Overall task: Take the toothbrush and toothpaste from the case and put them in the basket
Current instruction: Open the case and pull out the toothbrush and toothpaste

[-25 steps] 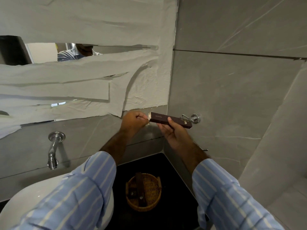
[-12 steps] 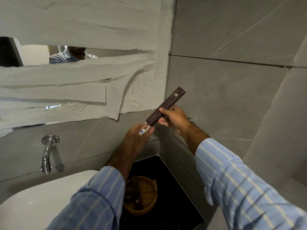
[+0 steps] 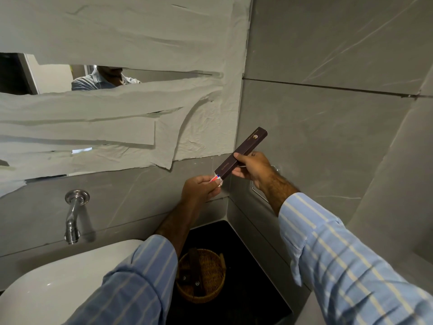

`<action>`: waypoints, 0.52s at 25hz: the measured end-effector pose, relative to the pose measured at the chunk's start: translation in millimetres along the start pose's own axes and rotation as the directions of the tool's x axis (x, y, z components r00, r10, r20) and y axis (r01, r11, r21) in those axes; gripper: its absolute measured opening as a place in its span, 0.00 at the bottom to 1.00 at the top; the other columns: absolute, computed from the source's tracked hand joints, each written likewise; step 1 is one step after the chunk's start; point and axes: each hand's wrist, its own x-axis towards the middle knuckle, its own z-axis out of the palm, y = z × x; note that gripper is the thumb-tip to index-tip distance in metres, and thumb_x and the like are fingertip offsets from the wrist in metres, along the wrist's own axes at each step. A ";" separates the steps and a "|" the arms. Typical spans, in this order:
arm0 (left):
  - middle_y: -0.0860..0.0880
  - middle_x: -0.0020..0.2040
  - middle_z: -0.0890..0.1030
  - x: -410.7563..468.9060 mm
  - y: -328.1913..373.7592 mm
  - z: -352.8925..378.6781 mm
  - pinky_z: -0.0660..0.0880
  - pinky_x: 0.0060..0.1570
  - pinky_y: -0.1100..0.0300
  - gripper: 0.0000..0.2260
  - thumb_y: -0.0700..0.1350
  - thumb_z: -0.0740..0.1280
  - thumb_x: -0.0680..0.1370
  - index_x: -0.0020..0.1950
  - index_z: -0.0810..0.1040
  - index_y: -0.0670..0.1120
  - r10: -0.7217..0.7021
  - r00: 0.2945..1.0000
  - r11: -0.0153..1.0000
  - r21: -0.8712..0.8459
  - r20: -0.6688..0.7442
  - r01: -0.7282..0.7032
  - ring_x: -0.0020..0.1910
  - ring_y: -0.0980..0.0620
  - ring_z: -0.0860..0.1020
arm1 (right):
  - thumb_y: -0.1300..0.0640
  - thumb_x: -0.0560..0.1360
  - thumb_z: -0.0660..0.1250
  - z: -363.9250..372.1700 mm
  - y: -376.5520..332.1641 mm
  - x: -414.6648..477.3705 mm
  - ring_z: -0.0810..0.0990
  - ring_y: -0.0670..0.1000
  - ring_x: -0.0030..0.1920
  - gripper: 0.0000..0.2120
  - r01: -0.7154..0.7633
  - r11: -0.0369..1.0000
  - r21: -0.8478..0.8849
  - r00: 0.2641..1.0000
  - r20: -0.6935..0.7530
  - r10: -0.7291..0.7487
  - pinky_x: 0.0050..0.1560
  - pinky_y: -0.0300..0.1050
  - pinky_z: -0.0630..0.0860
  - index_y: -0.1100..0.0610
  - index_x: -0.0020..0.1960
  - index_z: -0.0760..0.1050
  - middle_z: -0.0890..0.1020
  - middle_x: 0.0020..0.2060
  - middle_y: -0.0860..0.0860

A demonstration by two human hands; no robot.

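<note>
Toothpaste (image 3: 216, 179) peeks from the low end of the tilted case (image 3: 241, 153), centre frame, pinched by the left hand (image 3: 199, 190); right hand (image 3: 254, 168) grips the case mid-body. Light, probably squashy — pull by its stiff end. Basket (image 3: 201, 276) waits below.

Pretty dim, soft even light, no hard glare. Tap (image 3: 74, 215) throws a faint shadow on the wall. Wide-angle bends the edges; sleeves look slightly soft up close.
</note>
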 end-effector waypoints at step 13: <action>0.41 0.38 0.86 8.9 4.4 -52.3 0.78 0.39 0.59 0.11 0.43 0.77 0.71 0.51 0.87 0.39 0.051 0.999 0.875 0.483 -0.002 -0.043 0.31 0.51 0.81 | 0.56 0.77 0.70 -18.1 -23.4 1.1 0.88 0.54 0.45 0.07 0.163 0.983 0.082 0.977 -0.154 -0.149 0.47 0.49 0.85 0.58 0.53 0.77 0.86 0.48 0.57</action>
